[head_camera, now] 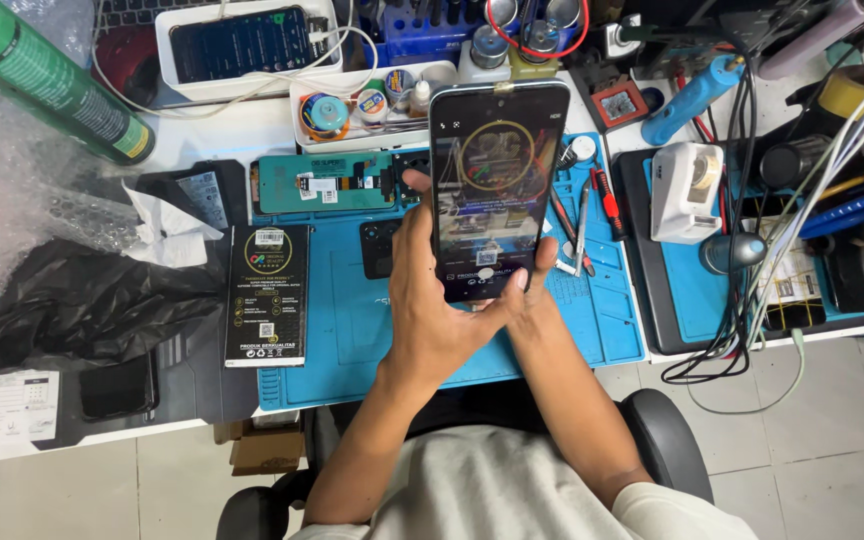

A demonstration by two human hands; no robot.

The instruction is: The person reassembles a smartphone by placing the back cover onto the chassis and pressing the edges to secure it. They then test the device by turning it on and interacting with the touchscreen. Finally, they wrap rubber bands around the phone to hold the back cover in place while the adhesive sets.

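Right above the blue repair mat (592,320), both hands are closed together around one smartphone (497,185), which stands lifted over the surface with its lit screen facing the camera. The left hand (430,300) wraps the phone's lower left edge, its thumb reaching up along the side, while the right hand (524,300) grips the bottom right corner, its thumb resting on the lower part of the glass. The screen shows a camera-like view with a round gold ring near the top. Beneath the phone, on the mat, lies an opened teal phone body (327,182) with its inner parts showing, and just under it a dark camera-cutout piece (377,248). Left of the mat rests a black flat product box (267,295), and beyond that a crumpled black plastic bag (82,300) and some bubble wrap (42,190). A green spray can (47,80) lies tilted at the upper left. Just right of the phone sit a red-handled screwdriver (606,200) and tweezers (580,228). Farther back, a white tray (174,50) holds another phone (242,42) with a white cable plugged in. A small white device (685,192) stands at the right beside tangled cables (752,300).
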